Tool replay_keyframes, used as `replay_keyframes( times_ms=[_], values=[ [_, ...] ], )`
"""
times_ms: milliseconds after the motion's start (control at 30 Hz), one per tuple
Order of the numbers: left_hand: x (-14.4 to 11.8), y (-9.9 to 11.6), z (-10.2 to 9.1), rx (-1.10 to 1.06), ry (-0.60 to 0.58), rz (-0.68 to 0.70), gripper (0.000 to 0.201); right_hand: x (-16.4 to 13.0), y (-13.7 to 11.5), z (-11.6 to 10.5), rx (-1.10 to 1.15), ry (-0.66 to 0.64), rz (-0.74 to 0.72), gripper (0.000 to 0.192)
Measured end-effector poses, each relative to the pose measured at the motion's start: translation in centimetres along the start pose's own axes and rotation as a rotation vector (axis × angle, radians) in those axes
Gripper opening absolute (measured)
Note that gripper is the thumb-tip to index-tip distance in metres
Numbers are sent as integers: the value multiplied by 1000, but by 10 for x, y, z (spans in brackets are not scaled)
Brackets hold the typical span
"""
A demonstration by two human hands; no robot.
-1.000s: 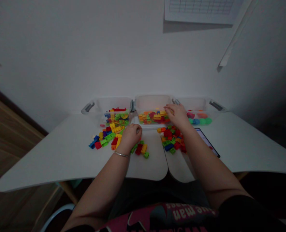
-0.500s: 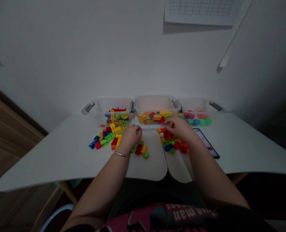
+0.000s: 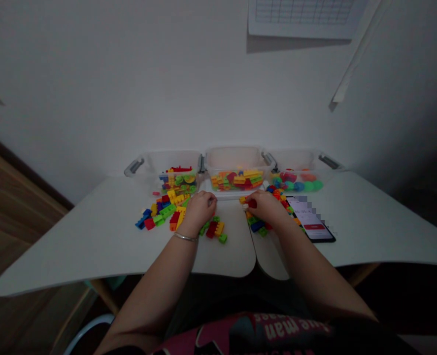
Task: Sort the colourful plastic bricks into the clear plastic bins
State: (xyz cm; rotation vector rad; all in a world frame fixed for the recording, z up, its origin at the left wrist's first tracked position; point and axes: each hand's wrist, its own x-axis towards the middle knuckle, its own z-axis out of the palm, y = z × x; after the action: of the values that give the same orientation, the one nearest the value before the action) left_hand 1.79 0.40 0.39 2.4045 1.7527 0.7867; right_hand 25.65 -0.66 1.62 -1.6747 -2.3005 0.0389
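My left hand (image 3: pixel 199 209) rests curled on the white table (image 3: pixel 92 231) between two heaps of coloured plastic bricks; whether it holds a brick is hidden. A left heap of bricks (image 3: pixel 164 209) lies beside it, and a few green, red and yellow bricks (image 3: pixel 215 229) sit just in front of its knuckles. My right hand (image 3: pixel 266 207) lies over the right heap of bricks (image 3: pixel 257 224), its fingertips pinching a red brick (image 3: pixel 252 202).
Three clear plastic tubs stand along the wall: the left tub (image 3: pixel 166 165) and middle tub (image 3: pixel 236 162) hold bricks, the right tub (image 3: pixel 303 165) holds round coloured pieces. A phone (image 3: pixel 310 219) with a lit screen lies right of my right hand.
My right hand has drawn back from the middle tub down onto the right heap and closed on a red brick. The phone screen is now uncovered. My left hand has stayed put.
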Motion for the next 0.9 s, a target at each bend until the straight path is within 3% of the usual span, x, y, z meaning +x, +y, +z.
replay_keyframes(
  times_ms=[333,500,633,767,900],
  values=[
    [0,0,1,-64,14,30,16,5,4,11,130,55,10,14],
    [1,0,2,-140,39,84,15,5,-1,13,294,215,-54,13],
    [0,3,4,-263,48,180,17,4,-15,19,466,301,-118,27],
    [-2,5,6,-326,49,218,19,1,-32,24,522,206,-103,39],
    [-2,4,4,-287,68,161,18,0,-44,28,476,42,-187,40]
  ],
)
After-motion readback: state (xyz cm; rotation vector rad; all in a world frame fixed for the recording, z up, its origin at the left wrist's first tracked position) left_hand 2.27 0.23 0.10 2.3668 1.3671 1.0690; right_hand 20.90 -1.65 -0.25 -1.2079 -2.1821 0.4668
